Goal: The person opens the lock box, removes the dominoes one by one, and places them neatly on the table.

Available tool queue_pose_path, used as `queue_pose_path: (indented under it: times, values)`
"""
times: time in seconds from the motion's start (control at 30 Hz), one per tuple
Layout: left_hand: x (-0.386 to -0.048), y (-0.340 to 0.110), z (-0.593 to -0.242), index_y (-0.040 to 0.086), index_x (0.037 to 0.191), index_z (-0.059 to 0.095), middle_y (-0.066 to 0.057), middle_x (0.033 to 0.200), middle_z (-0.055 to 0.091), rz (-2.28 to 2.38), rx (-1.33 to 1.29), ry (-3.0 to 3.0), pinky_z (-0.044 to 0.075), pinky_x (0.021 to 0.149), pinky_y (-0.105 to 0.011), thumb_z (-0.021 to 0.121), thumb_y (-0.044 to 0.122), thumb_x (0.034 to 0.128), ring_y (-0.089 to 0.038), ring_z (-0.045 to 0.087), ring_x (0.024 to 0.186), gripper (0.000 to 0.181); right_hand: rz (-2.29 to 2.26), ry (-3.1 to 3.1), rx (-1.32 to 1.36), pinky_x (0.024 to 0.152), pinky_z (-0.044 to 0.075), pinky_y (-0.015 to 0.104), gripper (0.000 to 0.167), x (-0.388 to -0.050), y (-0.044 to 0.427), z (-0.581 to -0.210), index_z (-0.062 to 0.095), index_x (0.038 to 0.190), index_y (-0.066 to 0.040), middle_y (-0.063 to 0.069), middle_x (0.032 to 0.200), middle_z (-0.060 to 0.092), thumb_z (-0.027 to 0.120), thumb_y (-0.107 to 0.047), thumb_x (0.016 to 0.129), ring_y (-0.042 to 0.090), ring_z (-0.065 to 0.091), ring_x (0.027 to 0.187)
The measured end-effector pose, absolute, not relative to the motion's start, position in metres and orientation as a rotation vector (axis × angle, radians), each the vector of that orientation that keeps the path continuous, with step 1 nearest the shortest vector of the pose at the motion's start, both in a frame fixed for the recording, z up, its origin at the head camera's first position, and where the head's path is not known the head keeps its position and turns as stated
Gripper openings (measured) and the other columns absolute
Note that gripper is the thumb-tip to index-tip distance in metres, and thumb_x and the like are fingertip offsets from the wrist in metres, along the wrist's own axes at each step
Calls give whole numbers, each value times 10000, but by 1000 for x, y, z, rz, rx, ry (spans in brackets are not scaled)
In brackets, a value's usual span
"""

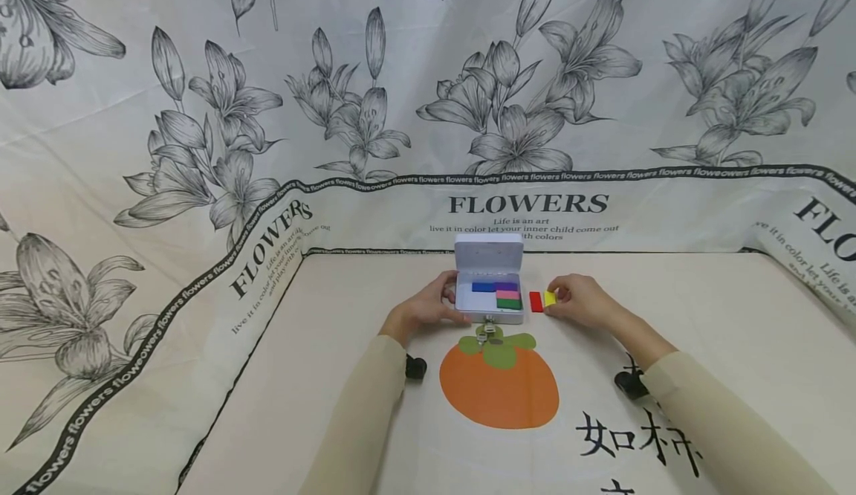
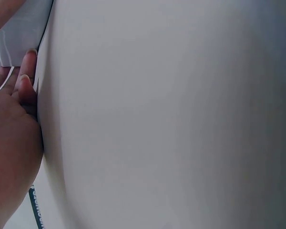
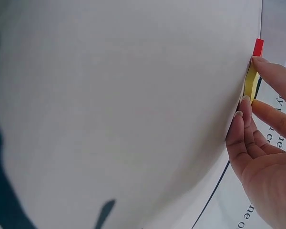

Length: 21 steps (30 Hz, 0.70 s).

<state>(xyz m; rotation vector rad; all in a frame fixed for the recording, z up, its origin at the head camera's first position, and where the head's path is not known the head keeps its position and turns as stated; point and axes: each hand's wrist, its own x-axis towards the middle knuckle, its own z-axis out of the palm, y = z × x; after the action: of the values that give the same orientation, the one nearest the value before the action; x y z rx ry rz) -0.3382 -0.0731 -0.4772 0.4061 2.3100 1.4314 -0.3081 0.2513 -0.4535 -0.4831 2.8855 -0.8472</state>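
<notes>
In the head view, a cloth printed with grey lilies hung around the tabletop, a dark band crossing it at twelve o'clock, FLOWERS lettering at nine and three. An orange persimmon print lay at five, black characters between four and five.

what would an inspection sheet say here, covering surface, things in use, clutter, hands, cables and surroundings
Surface: pale cover, printed with an orange fruit and black characters
Things in use: white box, lid up, holding a blue block, purple block, pink block and green block; red block and yellow block outside, right of it
Clutter: nothing seen
Left hand: grips the box's left side
Right hand: pinches the yellow block
Cables: nothing seen
Surroundings: flower-printed fabric behind and at both sides
</notes>
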Motion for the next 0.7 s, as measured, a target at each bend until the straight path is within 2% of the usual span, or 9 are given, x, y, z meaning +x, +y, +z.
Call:
queue_pose_path:
  times: [0.7]
  values:
    - [-339, -74, -479, 176, 1584, 313, -57, 1067, 552, 1422, 427, 2312, 374, 917, -331, 914, 70, 735, -185, 484, 1012, 1046, -835, 2869, -476, 793, 475, 405, 430, -310, 255, -455, 673, 1197, 54, 119, 959, 631, 810, -187, 868, 266, 542, 878]
